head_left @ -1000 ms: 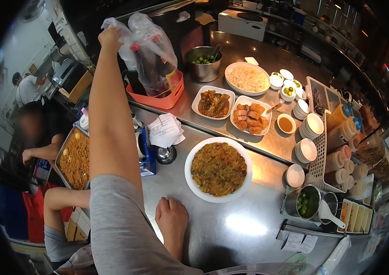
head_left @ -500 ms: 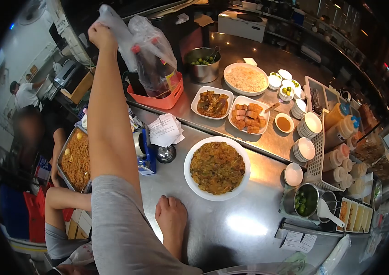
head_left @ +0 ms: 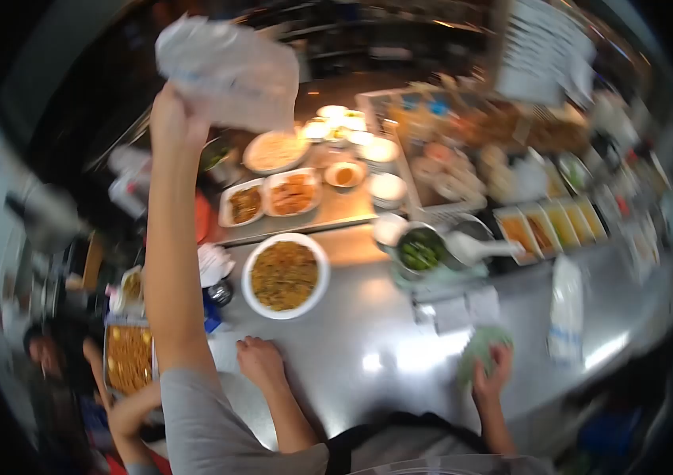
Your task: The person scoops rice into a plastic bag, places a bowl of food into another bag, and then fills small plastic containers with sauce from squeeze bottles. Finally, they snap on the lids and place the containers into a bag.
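Observation:
My left hand (head_left: 261, 362) rests on the steel counter (head_left: 336, 348) with its fingers curled in, and I see nothing in it. Just beyond lies a white plate (head_left: 325, 277) heaped with yellow-brown cooked food. Farther right, my right hand (head_left: 495, 370) is closed on a light green cloth (head_left: 472, 353) lying on the counter. On my left, another person's bare arm in a grey sleeve (head_left: 194, 412) crosses the view upward. That person's raised hand grips a crumpled whitish plastic bag (head_left: 229, 75). Motion blurs the picture.
Two white dishes (head_left: 293, 192) of cooked food stand behind the plate. A metal pot (head_left: 422, 249) of green fruit, a white spoon (head_left: 483, 247) and divided sauce trays (head_left: 554, 226) are at right. A wrapped white packet (head_left: 566, 309) lies nearby. A food tray (head_left: 128, 358) is at lower left.
My view has swung right, bringing my right hand on the cloth into sight. The other person's raised hand has carried the plastic bag rightward, away from the bottles. My left hand stays put.

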The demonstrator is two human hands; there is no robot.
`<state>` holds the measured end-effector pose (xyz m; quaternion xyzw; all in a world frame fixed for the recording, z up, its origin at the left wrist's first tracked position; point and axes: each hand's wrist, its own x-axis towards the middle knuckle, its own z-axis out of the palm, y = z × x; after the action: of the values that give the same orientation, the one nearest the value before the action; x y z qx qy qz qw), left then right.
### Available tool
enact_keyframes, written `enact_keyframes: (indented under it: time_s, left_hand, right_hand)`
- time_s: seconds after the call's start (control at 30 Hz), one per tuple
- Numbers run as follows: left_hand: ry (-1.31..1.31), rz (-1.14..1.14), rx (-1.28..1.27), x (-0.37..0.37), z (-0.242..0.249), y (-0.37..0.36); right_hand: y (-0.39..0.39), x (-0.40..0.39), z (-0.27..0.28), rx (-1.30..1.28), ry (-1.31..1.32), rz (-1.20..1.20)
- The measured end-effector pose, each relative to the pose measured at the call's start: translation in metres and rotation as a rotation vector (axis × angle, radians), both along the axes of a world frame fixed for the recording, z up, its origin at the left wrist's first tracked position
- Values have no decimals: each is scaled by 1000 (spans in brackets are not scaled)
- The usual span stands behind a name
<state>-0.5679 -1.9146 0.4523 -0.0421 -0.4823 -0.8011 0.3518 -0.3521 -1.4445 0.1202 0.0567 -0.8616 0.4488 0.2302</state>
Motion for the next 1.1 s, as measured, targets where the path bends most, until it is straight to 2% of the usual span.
enact_keyframes:
  time_s: [0.03,0.07,0.1,0.13,0.17,0.2,0.23,0.27,0.3,0.33,0.37,0.4,0.5,0.57,0.6,0.63,0.67,0.7,0.77,0.9,0.97,1.0,1.07,1.1]
  left_hand:
    - [-63,-116,37,1,-16,37]
    - [-131,-228,76,3,-39,69]
    - [-105,-430,3,3,-70,90]
    - [-120,-559,-82,4,-105,106]
    - [-212,-732,-49,19,-120,152]
    - [-377,-739,140,42,-129,205]
    - [-524,-638,169,56,-145,243]
    - [-464,-778,158,69,-179,253]
    - [-545,-689,261,82,-194,280]
    - [-625,-574,359,95,-207,300]
    - [-652,-628,422,96,-231,307]
    - [-682,-684,491,97,-256,314]
    - [-749,-751,573,107,-303,360]
    - [-770,-729,572,110,-332,387]
    - [-771,-776,570,114,-337,405]
    - [-829,-705,584,120,-338,422]
    - [-886,-623,596,124,-338,438]
    - [-889,-642,591,125,-339,451]
    - [-834,-766,576,133,-339,471]
    - [-809,-971,562,167,-286,511]
    - [-687,-1173,453,173,-278,518]
    - [-687,-1189,449,171,-284,521]
    - [-599,-1129,45,169,-307,535]
    - [-599,-1141,57,173,-308,541]
  right_hand:
    - [-6,-12,16,-116,-73,127]
    - [-19,-24,48,-201,-238,144]
    - [-28,-35,50,-529,-220,254]
    - [-28,-47,55,-689,-245,393]
    - [-32,-57,41,-911,-289,470]
    - [-27,-61,61,-882,-272,446]
    - [-19,-62,63,-896,-368,388]
    - [-15,-63,61,-1019,-166,374]
    - [12,-52,61,-1028,-137,348]
    - [38,-37,62,-1026,-295,311]
    - [58,-25,60,-1021,-464,283]
    - [75,-16,55,-1034,-457,277]
    - [138,3,26,-1161,-281,48]
    - [175,25,9,-974,-324,-29]
    - [194,36,12,-980,-304,-31]
    - [209,45,9,-972,-280,-58]
    - [222,52,5,-1066,-314,-22]
    - [233,57,10,-1163,-353,19]
    - [243,70,19,-1249,-363,16]
    - [248,88,12,-1313,-327,30]
    - [247,99,2,-1080,-356,-32]
    - [246,107,2,-1080,-344,-44]
    - [247,126,4,-1137,-364,-15]
    - [246,136,15,-1127,-366,-28]
